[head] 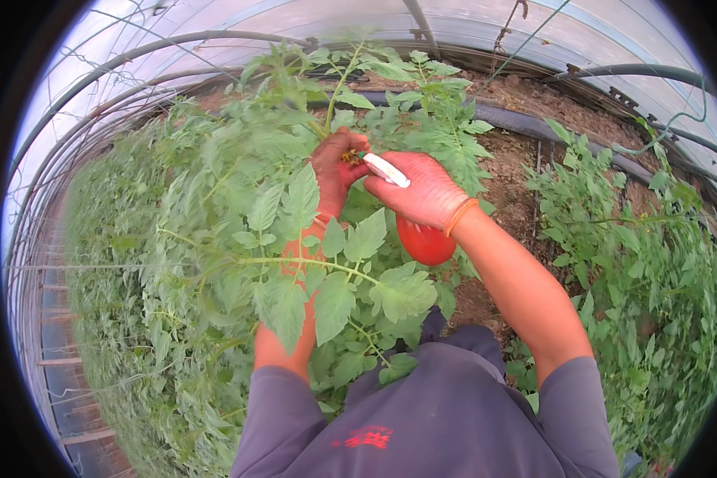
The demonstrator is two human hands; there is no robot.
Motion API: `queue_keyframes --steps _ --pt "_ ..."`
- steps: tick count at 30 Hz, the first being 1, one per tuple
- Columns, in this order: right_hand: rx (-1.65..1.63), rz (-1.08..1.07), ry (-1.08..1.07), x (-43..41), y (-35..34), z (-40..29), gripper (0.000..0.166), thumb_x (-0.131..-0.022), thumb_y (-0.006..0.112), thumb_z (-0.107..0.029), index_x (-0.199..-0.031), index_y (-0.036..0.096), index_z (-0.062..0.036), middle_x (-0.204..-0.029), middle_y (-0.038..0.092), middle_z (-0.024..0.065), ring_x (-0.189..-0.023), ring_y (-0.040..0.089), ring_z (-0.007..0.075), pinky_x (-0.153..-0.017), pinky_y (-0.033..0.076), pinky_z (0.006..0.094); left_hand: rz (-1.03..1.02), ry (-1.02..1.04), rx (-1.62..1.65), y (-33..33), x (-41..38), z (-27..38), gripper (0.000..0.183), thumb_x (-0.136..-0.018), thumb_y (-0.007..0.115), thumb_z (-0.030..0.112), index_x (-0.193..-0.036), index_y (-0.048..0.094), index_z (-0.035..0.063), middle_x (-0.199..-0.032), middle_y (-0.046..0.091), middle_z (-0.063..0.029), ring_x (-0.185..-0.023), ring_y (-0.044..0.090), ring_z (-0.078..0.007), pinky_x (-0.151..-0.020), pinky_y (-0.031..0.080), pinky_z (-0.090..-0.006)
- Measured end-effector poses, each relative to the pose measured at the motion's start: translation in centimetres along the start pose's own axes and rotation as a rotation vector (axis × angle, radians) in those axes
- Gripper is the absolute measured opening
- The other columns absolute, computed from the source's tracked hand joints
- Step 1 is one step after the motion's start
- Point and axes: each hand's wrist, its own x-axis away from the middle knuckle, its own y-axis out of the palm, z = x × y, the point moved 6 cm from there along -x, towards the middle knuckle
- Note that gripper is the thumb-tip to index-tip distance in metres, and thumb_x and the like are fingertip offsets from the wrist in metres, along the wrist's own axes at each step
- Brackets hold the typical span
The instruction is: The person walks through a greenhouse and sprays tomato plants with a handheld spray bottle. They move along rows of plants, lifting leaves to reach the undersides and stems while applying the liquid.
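A red spray bottle (pixel 425 244) with a white spray head (pixel 387 169) is in my right hand (pixel 421 185), which wears a pinkish glove with an orange cuff. The green nozzle tip (pixel 362 155) points left, close against a small cluster of yellow tomato flowers (pixel 351 157). My left hand (pixel 333 170), in a darker stained glove, holds that cluster between thumb and fingers. Just above it rises the thick stem of a tomato plant (pixel 331 110). A leafy branch (pixel 310 262) crosses in front of my left forearm and partly hides it.
Dense tomato plants (pixel 149 239) fill the left side, and another row (pixel 645 287) stands on the right. Bare soil (pixel 508 170) shows between them. A black pipe (pixel 526 122) runs along the far side, below the greenhouse's plastic film (pixel 573 30). Green twine (pixel 529 39) hangs overhead.
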Motion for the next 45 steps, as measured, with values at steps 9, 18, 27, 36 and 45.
queue_keyframes --steps 9,18,27,36,45 --pt "0.131 0.023 0.015 0.1 0.6 0.3 0.026 -0.091 0.061 -0.031 -0.105 0.07 -0.0117 -0.095 0.071 0.0179 -0.089 0.066 0.039 -0.081 0.053 0.0474 0.098 -0.07 0.068 0.9 0.8 0.4 0.025 -0.101 0.059 0.022 -0.108 0.064 -0.0017 -0.099 0.065 -0.0111 -0.095 0.065 -0.0251 -0.086 0.056 -0.0395" --pt "-0.002 0.047 -0.038 2.9 -0.3 0.9 0.03 -0.091 0.072 -0.03 -0.109 0.07 -0.0066 -0.08 0.067 0.0071 -0.072 0.06 0.0133 -0.067 0.05 0.0318 0.116 -0.005 0.116 2.8 1.2 0.5 0.027 -0.1 0.06 0.018 -0.117 0.061 -0.0021 -0.107 0.062 -0.0129 -0.093 0.066 -0.0259 -0.087 0.059 -0.0446" --pt "-0.423 0.291 0.03 19.3 -13.5 2.1 0.024 -0.096 0.069 -0.018 -0.115 0.067 -0.003 -0.101 0.07 0.0035 -0.087 0.063 0.0093 -0.079 0.052 0.027 0.393 0.086 -0.285 13.9 9.4 -7.1 0.014 -0.09 0.067 0.017 -0.086 0.06 0.0065 -0.084 0.064 -0.0039 -0.077 0.061 -0.0165 -0.068 0.054 -0.0324" --pt "-0.399 0.304 -0.03 28.3 -18.5 0.6 0.023 -0.098 0.063 -0.007 -0.119 0.064 0.0018 -0.109 0.071 0.0087 -0.098 0.069 0.0166 -0.087 0.057 0.0327 0.14 -0.068 -1.122 24.0 14.2 -22.8 0.034 -0.076 0.077 0.031 -0.091 0.063 0.0042 -0.091 0.07 -0.0142 -0.085 0.067 -0.0303 -0.08 0.054 -0.0402" --pt "-0.364 0.244 -0.06 29.1 -16.7 1.5 0.014 -0.094 0.069 -0.009 -0.107 0.069 -0.0028 -0.085 0.062 -0.0037 -0.075 0.053 0.0047 -0.067 0.043 0.0218 0.495 0.257 -0.988 15.7 17.0 -2.7 0.054 -0.088 0.069 0.039 -0.131 0.06 0.0066 -0.133 0.063 -0.018 -0.122 0.061 -0.0352 -0.107 0.047 -0.0427"
